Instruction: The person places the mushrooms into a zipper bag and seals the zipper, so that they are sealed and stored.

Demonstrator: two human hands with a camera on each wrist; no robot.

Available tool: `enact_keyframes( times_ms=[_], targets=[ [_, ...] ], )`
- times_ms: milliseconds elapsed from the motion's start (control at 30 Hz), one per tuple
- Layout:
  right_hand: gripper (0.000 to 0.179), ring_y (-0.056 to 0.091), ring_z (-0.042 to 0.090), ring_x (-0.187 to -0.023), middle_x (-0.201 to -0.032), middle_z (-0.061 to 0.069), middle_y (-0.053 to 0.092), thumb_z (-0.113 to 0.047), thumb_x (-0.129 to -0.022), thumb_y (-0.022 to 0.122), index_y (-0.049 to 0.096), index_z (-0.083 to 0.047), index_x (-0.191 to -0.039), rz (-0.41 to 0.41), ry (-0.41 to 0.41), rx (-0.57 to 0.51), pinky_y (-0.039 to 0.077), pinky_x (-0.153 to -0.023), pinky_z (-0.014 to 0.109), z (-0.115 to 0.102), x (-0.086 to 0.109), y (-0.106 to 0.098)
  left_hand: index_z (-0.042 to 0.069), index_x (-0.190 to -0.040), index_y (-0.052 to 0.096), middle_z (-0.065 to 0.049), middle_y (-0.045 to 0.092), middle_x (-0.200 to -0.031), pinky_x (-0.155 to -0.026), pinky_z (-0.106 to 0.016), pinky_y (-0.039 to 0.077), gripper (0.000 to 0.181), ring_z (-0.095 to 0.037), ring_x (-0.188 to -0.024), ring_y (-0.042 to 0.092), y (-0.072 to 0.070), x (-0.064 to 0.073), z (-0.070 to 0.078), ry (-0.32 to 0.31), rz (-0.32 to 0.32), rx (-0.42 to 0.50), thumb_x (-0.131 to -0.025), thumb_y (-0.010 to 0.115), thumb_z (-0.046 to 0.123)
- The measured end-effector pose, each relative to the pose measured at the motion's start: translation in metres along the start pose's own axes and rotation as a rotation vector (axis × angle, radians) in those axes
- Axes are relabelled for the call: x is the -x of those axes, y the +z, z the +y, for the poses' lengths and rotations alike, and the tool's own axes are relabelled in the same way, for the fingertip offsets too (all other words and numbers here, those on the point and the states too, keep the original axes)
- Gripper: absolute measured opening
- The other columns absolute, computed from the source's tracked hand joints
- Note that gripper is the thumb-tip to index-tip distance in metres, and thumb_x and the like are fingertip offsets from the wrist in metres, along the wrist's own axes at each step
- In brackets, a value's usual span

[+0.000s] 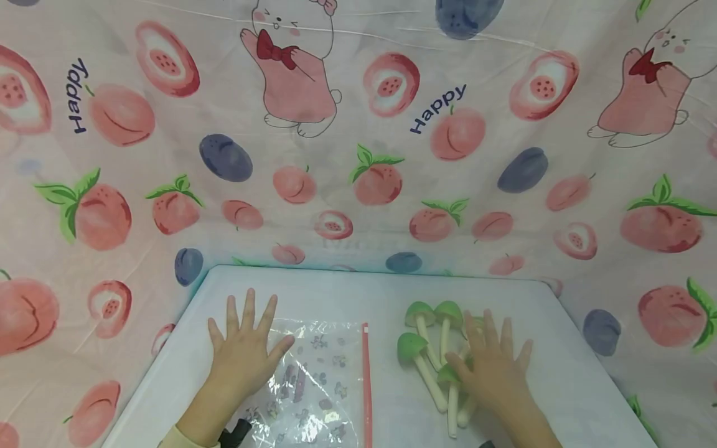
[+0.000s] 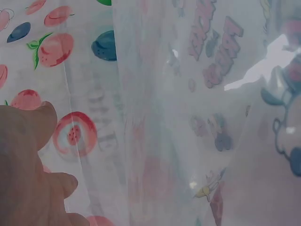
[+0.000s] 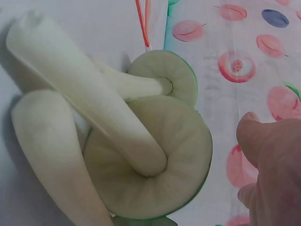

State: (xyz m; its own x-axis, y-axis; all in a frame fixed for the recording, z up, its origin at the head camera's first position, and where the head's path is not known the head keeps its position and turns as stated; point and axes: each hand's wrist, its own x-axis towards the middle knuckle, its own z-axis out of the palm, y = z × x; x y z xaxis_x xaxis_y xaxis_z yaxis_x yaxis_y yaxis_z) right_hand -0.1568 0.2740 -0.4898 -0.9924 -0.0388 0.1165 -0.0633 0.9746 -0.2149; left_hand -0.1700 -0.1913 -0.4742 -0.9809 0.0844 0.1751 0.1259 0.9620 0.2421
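Observation:
My left hand [image 1: 241,358] is spread with straight fingers at the left side of a clear plastic bag [image 1: 330,392]. The bag lies flat, with small printed figures and a red strip [image 1: 366,379] along its right edge. To the right, several green-capped mushrooms [image 1: 412,347] with long pale stems lie in a loose group. Spread over the right part of that group is my right hand [image 1: 495,367], which hides some of them. Neither hand grips anything. The right wrist view shows a mushroom's pale underside [image 3: 183,141] close up. Whether either hand touches what lies below it, I cannot tell.
Everything lies on a white tabletop [image 1: 386,298]. Behind and beside it hangs a pink cloth [image 1: 336,249] printed with peaches, plums and rabbits. A black object [image 1: 235,432] shows at my left wrist.

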Motion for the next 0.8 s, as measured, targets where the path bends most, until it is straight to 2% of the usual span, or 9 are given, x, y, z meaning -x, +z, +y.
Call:
enact_keyframes(
  times_ms=[267,433,667,800],
  targets=[
    [0.087,0.005,0.067,-0.158,-0.176,0.030,0.017,-0.060,-0.104,0.058,0.026,-0.016,-0.171,0.055,-0.022,-0.019,-0.005,-0.113,0.095,-0.008,0.002,0.003,0.028,-0.174,0.017,-0.021,-0.003,-0.181,-0.117,-0.093,0.001,0.087,-0.058,-0.163,-0.010,0.002,0.000,-0.001,0.032,-0.001,0.035,-0.104,0.044,0.074],
    [0.084,0.007,0.066,-0.159,-0.176,0.029,0.019,-0.054,-0.105,0.061,0.027,-0.014,-0.171,0.063,-0.033,-0.031,-0.002,-0.113,0.095,-0.015,0.004,0.004,0.026,-0.173,0.024,-0.022,0.000,-0.181,-0.117,-0.093,0.004,0.086,-0.058,-0.164,-0.007,0.003,-0.001,-0.001,0.065,0.011,0.066,-0.104,0.047,0.072],
    [0.078,0.014,0.062,-0.159,-0.175,0.028,0.022,-0.044,-0.105,0.065,0.034,-0.010,-0.168,0.112,-0.085,-0.074,0.007,-0.115,0.093,-0.025,0.005,0.003,0.022,-0.171,0.031,-0.023,0.008,-0.181,-0.118,-0.091,0.010,0.083,-0.058,-0.164,0.000,0.005,-0.002,0.001,0.102,0.023,0.084,-0.104,0.060,0.061],
    [0.075,0.024,0.061,-0.156,-0.172,0.027,0.031,-0.040,-0.102,0.071,0.042,-0.008,-0.163,0.178,-0.137,-0.112,0.015,-0.115,0.092,-0.030,0.006,0.004,0.020,-0.170,0.033,-0.023,0.013,-0.180,-0.119,-0.090,0.014,0.082,-0.058,-0.164,0.006,0.005,-0.002,0.002,0.122,0.032,0.085,-0.103,0.065,0.056]
  ],
)
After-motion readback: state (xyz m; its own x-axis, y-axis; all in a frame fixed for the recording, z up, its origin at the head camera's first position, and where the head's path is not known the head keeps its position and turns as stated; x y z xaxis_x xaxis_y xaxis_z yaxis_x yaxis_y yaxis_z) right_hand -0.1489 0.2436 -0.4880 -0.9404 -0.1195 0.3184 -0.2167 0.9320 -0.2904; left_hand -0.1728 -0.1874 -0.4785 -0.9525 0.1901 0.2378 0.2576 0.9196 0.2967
